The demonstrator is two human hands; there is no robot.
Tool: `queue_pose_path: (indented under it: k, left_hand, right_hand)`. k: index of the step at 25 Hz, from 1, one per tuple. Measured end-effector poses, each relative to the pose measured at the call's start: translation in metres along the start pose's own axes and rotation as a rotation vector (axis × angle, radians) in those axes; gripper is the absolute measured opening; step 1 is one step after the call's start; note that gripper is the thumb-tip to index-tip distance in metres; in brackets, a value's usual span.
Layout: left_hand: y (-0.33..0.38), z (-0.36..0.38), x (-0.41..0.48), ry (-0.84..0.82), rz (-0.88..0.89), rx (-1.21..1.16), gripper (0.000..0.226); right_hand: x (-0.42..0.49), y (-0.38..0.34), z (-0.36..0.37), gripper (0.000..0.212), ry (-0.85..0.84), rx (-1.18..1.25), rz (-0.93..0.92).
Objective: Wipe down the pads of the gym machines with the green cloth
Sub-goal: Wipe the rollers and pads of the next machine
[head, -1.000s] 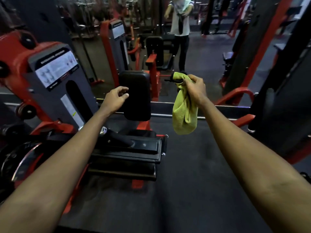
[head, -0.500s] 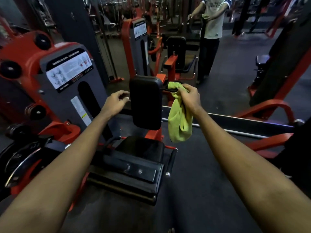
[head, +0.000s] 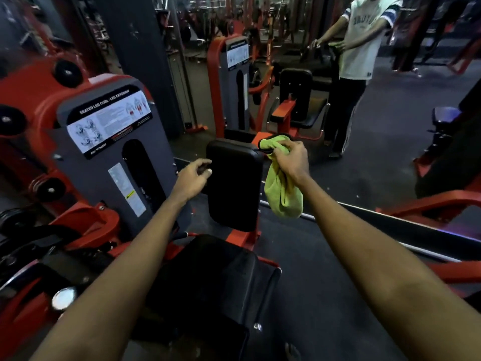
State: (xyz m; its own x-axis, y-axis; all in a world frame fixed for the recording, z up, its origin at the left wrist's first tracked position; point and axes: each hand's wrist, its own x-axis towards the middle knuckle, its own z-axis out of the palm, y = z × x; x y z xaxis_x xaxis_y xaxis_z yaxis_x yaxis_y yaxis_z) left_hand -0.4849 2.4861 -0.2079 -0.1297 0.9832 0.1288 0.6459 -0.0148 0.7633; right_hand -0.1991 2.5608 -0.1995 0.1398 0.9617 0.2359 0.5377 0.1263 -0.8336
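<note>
Green cloth (head: pixel 283 201) has closed in on the back pad (head: pixel 234 186) since last frame and hangs at its 3 o'clock, bunched in my right hand (head: pixel 292 161). My left hand (head: pixel 191 177) is curled at the pad's 9 o'clock edge; can't tell if it's holding anything.

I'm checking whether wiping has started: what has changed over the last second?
The right hand, gripping the bunched green cloth, has moved left to the top right corner of the upright back pad; earlier a gap separated them. Nothing was taken hold of or let go. The left hand stays at the pad's left edge, and the cloth still hangs below the hand, not spread on the pad.
</note>
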Motion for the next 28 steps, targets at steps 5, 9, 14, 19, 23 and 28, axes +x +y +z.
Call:
queue_pose_path:
  k: [5,9,14,19,23,28]
  left_hand:
    - [-0.031,0.039,0.062,0.056,-0.11,-0.014,0.031]
    - [-0.043,0.065,0.11,0.093,-0.2,0.002,0.035]
    - [-0.051,0.091,0.154,0.098,-0.243,0.014,0.039]
    - [-0.08,0.123,0.18,0.044,-0.29,0.009,0.05]
    - [-0.106,0.145,0.194,0.02,-0.294,-0.026,0.067]
    - [-0.125,0.181,0.185,-0.078,-0.266,-0.089,0.073]
  right_hand:
    - [0.1,0.015,0.052,0.036,-0.151,-0.091,-0.191]
    - [0.172,0.032,0.1,0.035,-0.302,-0.166,-0.346]
    - [0.212,0.042,0.152,0.041,-0.525,-0.309,-0.536]
    - [0.201,0.066,0.178,0.048,-0.533,-0.478,-0.58]
    - [0.194,0.089,0.178,0.054,-0.504,-0.501,-0.682]
    - [0.22,0.064,0.213,0.055,-0.61,-0.515,-0.717]
